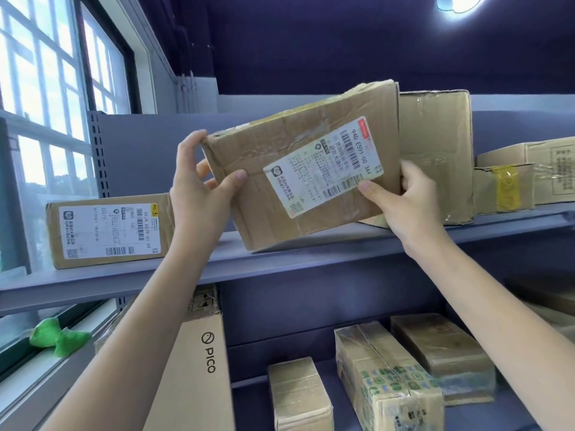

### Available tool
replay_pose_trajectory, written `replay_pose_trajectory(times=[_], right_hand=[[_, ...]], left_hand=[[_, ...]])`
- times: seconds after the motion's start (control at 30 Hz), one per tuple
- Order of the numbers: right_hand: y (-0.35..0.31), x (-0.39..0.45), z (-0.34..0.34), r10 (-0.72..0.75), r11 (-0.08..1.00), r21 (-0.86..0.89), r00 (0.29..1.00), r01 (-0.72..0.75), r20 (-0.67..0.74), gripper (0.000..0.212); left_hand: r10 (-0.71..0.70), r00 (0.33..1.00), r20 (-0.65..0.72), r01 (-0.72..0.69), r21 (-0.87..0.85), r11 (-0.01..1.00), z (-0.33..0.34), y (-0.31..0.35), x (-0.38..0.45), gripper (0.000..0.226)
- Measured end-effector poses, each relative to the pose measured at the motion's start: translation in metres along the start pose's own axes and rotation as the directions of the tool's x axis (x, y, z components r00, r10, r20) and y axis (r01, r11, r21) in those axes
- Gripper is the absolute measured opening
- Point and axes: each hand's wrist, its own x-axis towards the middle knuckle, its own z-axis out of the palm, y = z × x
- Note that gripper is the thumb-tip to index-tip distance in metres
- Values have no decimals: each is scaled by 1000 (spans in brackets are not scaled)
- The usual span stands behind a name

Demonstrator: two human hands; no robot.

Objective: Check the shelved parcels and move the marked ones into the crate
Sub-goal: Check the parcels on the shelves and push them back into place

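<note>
Gripping a tilted cardboard parcel (298,163) from both sides, we hold it in front of the upper shelf (217,265) in the head view. Our left hand (199,194) clamps its left edge, thumb across the front face and fingers behind. Our right hand (401,194) clamps the lower right corner, thumb tip touching the white shipping label (323,168). The parcel's lower corner sits at the shelf's front lip; whether it touches, we cannot tell. Its board is creased, with clear tape strips over the face; the label carries barcodes and a red tab at one end.

Upper shelf contents: a labelled brown box (109,231) lies flat at left, well apart from the held parcel. A taller taped carton (435,150) stands upright just behind the held parcel. A small box with yellow tape (504,188) sits to the right of that carton, and a pale printed carton (553,169) is behind it.

Lower shelf contents: a long PICO carton (199,368) leans at left. A small plain box (298,396) lies beside a film-wrapped parcel with green print (385,377). Another wrapped brown box (441,356) lies just beside that one.

A green plush object (56,337) lies on the window sill (37,365) at left. The shelving is smooth, painted metal of a blue-grey tone.
</note>
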Motion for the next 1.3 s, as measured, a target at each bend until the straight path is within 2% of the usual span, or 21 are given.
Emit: replay_pose_trajectory(times=[0.13, 0.3, 0.43, 0.5, 0.57, 0.63, 0.7, 0.77, 1.0, 1.17, 1.3], right_hand=[[6, -8, 3, 67, 998, 9, 992, -68, 109, 28], [13, -18, 7, 112, 992, -81, 980, -100, 162, 26], [12, -17, 9, 138, 985, -129, 979, -119, 151, 31], [12, -17, 9, 150, 976, -182, 975, -120, 161, 50], [12, -20, 11, 133, 957, -279, 974, -78, 181, 86], [10, -25, 16, 63, 908, -417, 973, 37, 223, 108], [9, -26, 21, -19, 836, -523, 963, 164, 270, 116], [9, -22, 25, -40, 783, -580, 949, 224, 313, 117], [16, -12, 44, 16, 778, -591, 934, 213, 357, 108], [21, 0, 57, 34, 776, -597, 932, 203, 361, 98], [27, 8, 67, 62, 777, -598, 923, 195, 381, 91]], left_hand=[[-26, 999, -25, 26, -17, 1000, -5, 1, 3, 61], [-23, 999, 25, 22, 72, 997, -9, -7, -2, 48], [-45, 996, 82, 32, 152, 988, -11, -10, -5, 62], [-74, 988, 138, 45, 205, 978, -10, -13, -10, 81], [-61, 983, 171, -3, 348, 937, -7, -16, -21, 101], [36, 974, 222, -159, 565, 809, -1, -19, -34, 107], [146, 946, 290, -313, 690, 653, 2, -23, -40, 106], [162, 922, 351, -376, 722, 581, 2, -25, -38, 104], [61, 918, 391, -348, 724, 596, 1, -39, -24, 97], [-22, 904, 426, -359, 787, 501, 4, -53, -10, 98], [-122, 893, 433, -322, 804, 500, 8, -58, 1, 96]])
